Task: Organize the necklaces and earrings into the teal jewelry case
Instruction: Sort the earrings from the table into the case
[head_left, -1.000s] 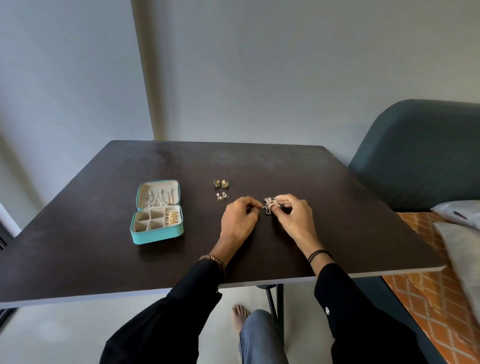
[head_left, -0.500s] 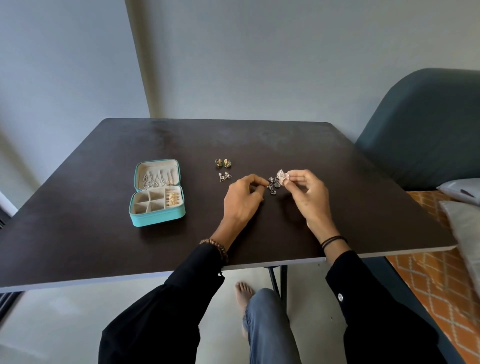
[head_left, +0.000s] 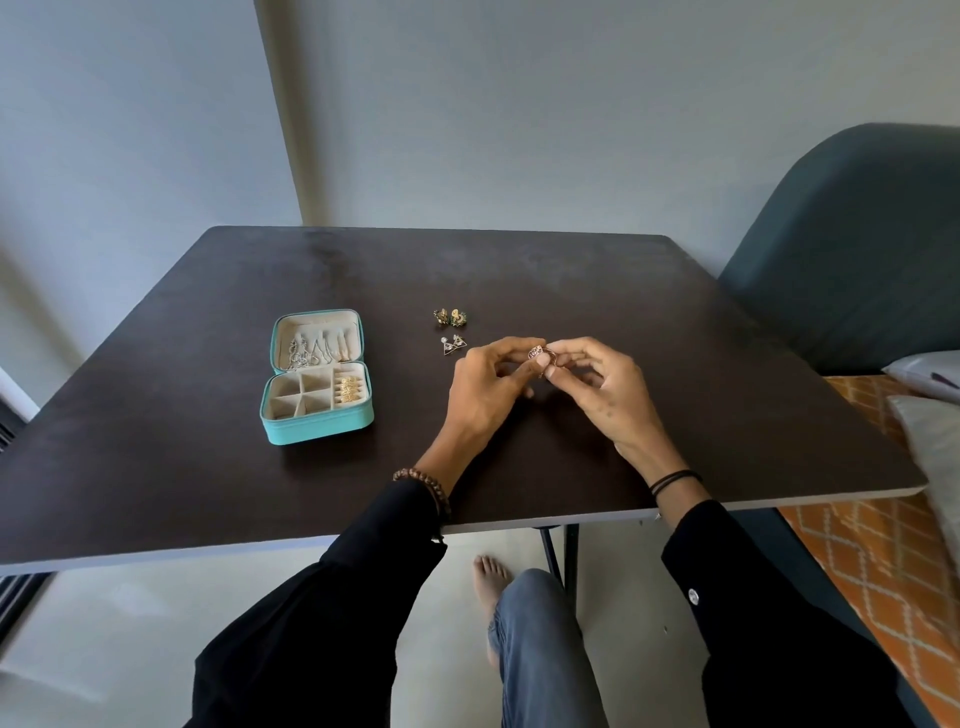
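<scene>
On the dark table (head_left: 208, 467), a teal jewelry case (head_left: 319, 428) lies open. Silver chains (head_left: 306, 351) hang in its lid, and gold pieces (head_left: 349, 389) fill the right-hand compartment of its tray, beside four smaller compartments. Two earring pairs lie right of the case: a gold-green pair (head_left: 450, 317) and a triangular pair (head_left: 453, 344). Just beside them, the left hand (head_left: 485, 395) and right hand (head_left: 602, 389) together pinch one small silvery earring (head_left: 540, 355) between fingertips.
</scene>
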